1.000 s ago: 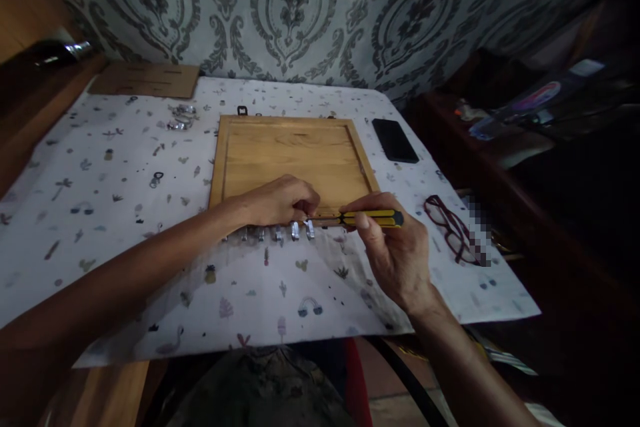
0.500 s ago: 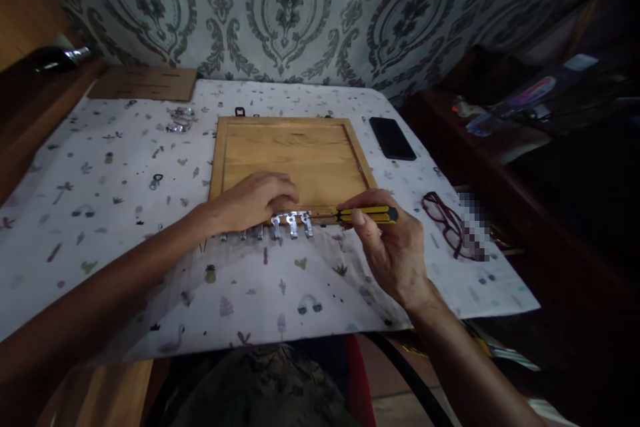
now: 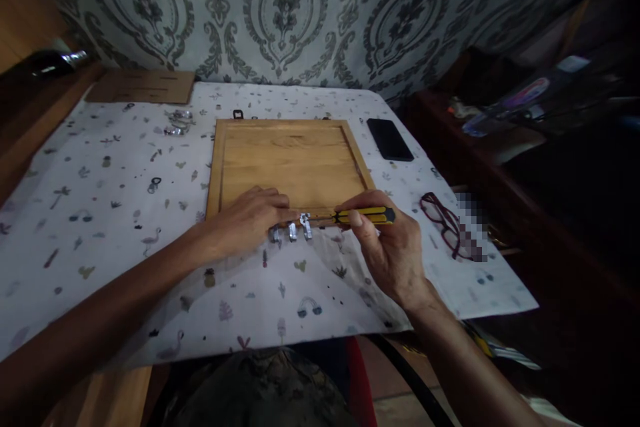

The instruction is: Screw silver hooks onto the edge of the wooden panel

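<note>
A yellow and black screwdriver (image 3: 367, 215) is gripped in my right hand (image 3: 387, 247), its shaft pointing left along the front edge of a framed wooden panel (image 3: 290, 160). The screwdriver's tip is near shiny metal hooks (image 3: 306, 225) that hang over that front edge. My left hand (image 3: 250, 217) lies across the panel's front left, fingers bent together with the fingertips on the metal hooks. It covers part of the hook row; several hooks show beyond the fingers. Whether the tip touches a screw is too small to tell.
A black phone (image 3: 390, 139) and red-framed glasses (image 3: 443, 220) lie on the right of the patterned tablecloth (image 3: 225, 307). Loose shiny metal pieces (image 3: 179, 121) and a cardboard piece (image 3: 143, 87) are at the back left. A clear bottle (image 3: 525, 97) is beyond the table's right edge.
My left hand has moved slightly down and forward over the hooks, covering more of the left ones. My right hand keeps the screwdriver in nearly the same place.
</note>
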The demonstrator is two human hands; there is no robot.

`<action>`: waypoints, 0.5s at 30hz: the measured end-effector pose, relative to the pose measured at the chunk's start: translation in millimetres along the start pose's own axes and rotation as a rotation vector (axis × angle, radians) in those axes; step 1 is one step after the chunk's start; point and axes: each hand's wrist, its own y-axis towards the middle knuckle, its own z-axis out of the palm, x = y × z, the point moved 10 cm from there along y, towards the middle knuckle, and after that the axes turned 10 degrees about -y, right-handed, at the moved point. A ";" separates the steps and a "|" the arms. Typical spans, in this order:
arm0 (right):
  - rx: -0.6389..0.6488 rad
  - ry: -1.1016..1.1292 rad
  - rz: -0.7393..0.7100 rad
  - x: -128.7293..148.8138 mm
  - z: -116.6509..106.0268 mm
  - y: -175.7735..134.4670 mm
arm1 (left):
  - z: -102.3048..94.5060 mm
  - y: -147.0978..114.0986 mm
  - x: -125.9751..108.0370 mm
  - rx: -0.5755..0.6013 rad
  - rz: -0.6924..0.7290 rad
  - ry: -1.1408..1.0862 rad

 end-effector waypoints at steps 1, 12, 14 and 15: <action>-0.002 -0.001 0.004 -0.5 -0.4 0.0 | 1.0 -0.3 -0.2 0.000 0.006 0.011; 0.004 0.007 0.015 -1.2 1.4 0.3 | 5.8 5.2 -1.9 0.042 -0.042 0.097; 0.007 0.013 0.036 -3.6 1.6 0.9 | 5.8 5.2 -2.4 0.033 -0.035 0.100; 0.009 0.015 0.047 -4.8 1.8 1.3 | 5.8 4.9 -2.6 0.025 -0.030 0.100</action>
